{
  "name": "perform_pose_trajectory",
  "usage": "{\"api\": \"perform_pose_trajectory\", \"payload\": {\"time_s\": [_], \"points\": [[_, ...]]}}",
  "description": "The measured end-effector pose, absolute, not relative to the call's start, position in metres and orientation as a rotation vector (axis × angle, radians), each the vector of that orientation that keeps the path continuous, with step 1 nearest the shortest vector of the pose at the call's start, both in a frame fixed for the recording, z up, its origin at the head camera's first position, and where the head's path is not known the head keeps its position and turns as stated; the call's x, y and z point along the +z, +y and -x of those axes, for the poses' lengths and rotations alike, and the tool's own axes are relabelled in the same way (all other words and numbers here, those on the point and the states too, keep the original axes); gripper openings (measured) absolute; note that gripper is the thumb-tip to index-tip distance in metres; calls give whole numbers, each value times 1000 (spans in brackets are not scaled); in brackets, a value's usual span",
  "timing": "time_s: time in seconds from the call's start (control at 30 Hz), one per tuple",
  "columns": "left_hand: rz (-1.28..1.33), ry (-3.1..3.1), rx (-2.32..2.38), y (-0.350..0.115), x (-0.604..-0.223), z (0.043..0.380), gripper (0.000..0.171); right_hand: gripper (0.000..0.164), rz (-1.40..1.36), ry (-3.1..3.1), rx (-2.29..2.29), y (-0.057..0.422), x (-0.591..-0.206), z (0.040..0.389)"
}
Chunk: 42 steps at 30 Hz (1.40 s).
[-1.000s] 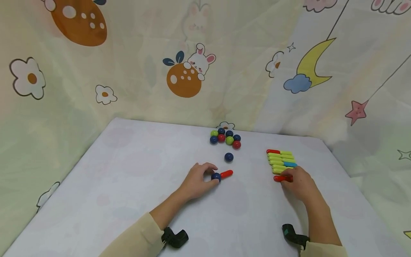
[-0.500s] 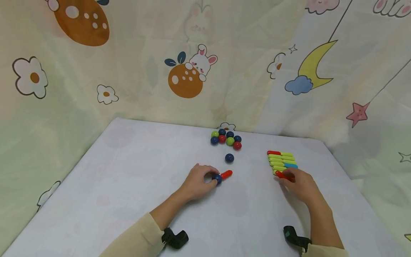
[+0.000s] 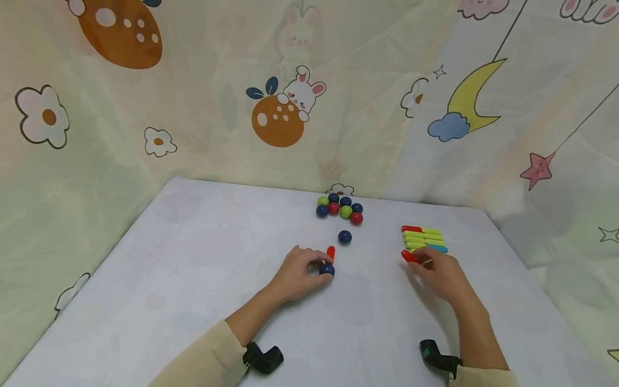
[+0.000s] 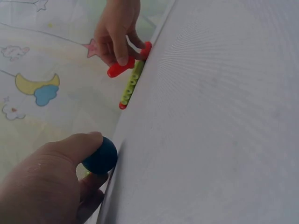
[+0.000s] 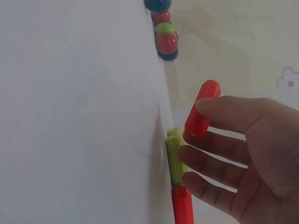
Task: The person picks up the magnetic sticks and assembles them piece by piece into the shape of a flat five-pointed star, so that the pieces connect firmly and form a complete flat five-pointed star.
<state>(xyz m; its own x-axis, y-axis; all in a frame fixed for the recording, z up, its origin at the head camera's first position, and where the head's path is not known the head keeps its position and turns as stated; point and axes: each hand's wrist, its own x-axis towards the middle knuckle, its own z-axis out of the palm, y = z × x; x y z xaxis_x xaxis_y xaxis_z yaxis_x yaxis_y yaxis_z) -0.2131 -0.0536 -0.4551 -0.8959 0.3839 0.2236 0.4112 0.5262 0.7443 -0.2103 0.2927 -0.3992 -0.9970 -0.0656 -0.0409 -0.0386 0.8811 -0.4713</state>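
Observation:
My left hand [image 3: 300, 274] pinches a dark blue ball [image 3: 327, 270] between thumb and fingertips, low over the table. A short red stick [image 3: 331, 251] juts from behind this ball, partly covered by the fingers. In the right wrist view, my right hand [image 5: 261, 149] pinches another red stick [image 5: 203, 109] between thumb and index finger, tilted and raised off the table. Below that hand lies a row of sticks [image 3: 423, 236], mostly lime green with some red and blue; the hand hides its near end. A single dark blue ball [image 3: 345, 237] rests beyond my left hand.
Near the table's back edge sits a cluster of red, green and dark blue balls [image 3: 333, 208]. A patterned cloth [image 3: 208, 107] hangs behind and beside the white table [image 3: 169, 279]. Each wrist carries a black camera mount [image 3: 263, 359].
My right hand has lifted its red stick off the table and moved slightly left. At my left hand, the red stick by the ball has swung from pointing right to pointing away.

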Motion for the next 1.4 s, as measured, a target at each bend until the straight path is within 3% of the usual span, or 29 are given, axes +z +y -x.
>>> {"api": "perform_pose_trajectory", "payload": {"time_s": [0.27, 0.67, 1.4], "points": [[735, -2708, -1329, -54, -454, 212, 25, 44, 95, 2936, -793, 270, -402, 212], [677, -2693, -1266, -51, -456, 211, 28, 31, 295, 2912, -822, 228, -408, 218], [626, -2709, -1185, -51, -451, 207, 30, 23, 451, 2842, -799, 174, -412, 220]]}}
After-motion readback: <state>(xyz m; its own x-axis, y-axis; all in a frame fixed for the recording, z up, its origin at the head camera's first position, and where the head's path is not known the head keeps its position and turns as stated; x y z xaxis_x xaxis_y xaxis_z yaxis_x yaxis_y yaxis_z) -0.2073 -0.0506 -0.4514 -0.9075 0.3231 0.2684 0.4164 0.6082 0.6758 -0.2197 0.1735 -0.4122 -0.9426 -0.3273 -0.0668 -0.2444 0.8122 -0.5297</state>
